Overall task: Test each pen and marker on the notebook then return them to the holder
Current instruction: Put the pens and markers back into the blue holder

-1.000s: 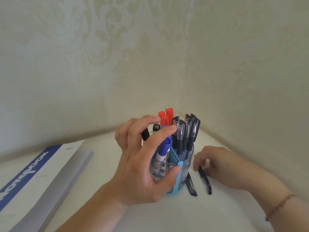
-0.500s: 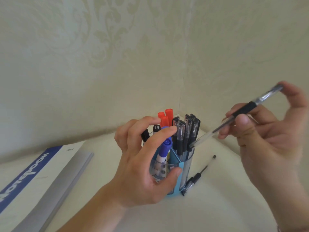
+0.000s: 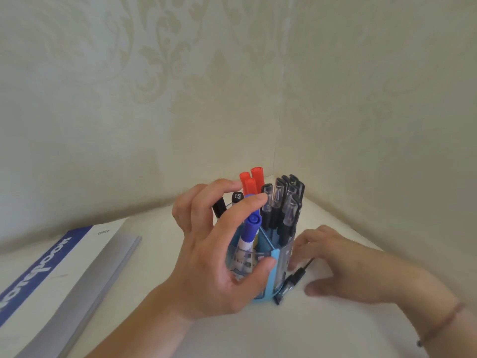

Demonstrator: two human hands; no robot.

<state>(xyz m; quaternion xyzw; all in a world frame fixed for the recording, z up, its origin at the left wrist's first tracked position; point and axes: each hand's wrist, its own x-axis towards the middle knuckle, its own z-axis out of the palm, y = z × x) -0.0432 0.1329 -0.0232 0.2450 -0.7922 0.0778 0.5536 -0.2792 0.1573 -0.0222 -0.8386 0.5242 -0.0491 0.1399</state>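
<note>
The left hand (image 3: 219, 257), in the middle of the frame, grips the holder (image 3: 268, 277): its thumb presses the blue front band while the other fingers curl over the tops of the pens standing inside. The right hand (image 3: 335, 262), lower right of centre, lies low on the table (image 3: 258, 332) with its fingers stretched toward the last pen (image 3: 291, 281), which lies on the table leaning against the holder's right foot. The fingertips are at or just beside its thin end; I cannot tell whether they have pinched it, and the hand looks loose rather than closed.

The holder is a clear cup with blue dividers. Its right section is packed with black pens (image 3: 284, 208) wearing clear caps. The rear holds red markers (image 3: 251, 182), the left side black markers (image 3: 236, 200), and the front a blue marker (image 3: 249, 228).

What could go wrong, as I judge it: the loose pen is thin and lies flat, so a hurried pinch may roll it away or push it under the holder's edge. The right section is crowded, so sliding another pen in could jam against the caps or tip the cup if the left hand eases off.

The notebook (image 3: 64, 275) lies closed at the lower left of the frame, well apart from the holder.
</note>
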